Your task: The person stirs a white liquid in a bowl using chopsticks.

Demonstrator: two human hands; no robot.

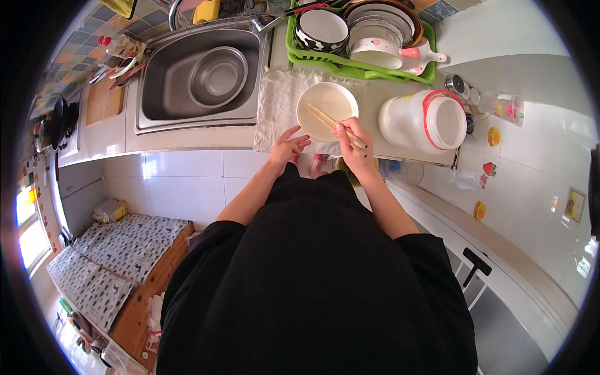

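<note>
A white bowl [343,97] holding a pale, milky-looking content stands on a cream cloth [277,101] on the counter. My right hand [354,145] grips a pair of wooden chopsticks [323,116] whose tips slant into the bowl. At the bowl's lower left edge is my left hand [287,149], its fingers spread and holding nothing; whether the fingertips touch the bowl cannot be made out. Right of the bowl, a large white plastic jar [404,115] with a red band around its neck is tilted towards the counter's edge.
A steel basin [218,77] sits in the sink [164,79] on the left. Behind the bowl, a green rack [323,61] holds pots, plates and a pink-handled pan. Small jars [457,84] line the right wall. A wooden board [104,101] lies left of the sink.
</note>
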